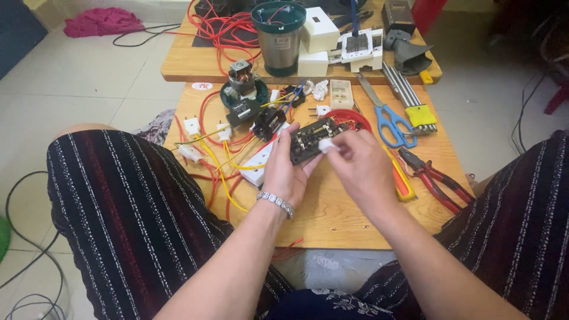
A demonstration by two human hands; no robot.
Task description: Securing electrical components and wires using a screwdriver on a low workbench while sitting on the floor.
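Black switch board [309, 141] is held steady in the left hand [286, 172] grip while a small white part [326, 146], pinched in the right hand [361, 168], is set against it above the table [332, 219].

my right hand [361, 169] covers the near end of the black socket panel [309, 141] and most of the red bowl [354, 120] behind it, so can't tell what's in there. the little white piece [326, 146] in my fingertips is too blurred to make out. the yellow-handled tool [403, 184] is half hidden under my wrist. the steel canister [278, 37] is cut off at the top edge.
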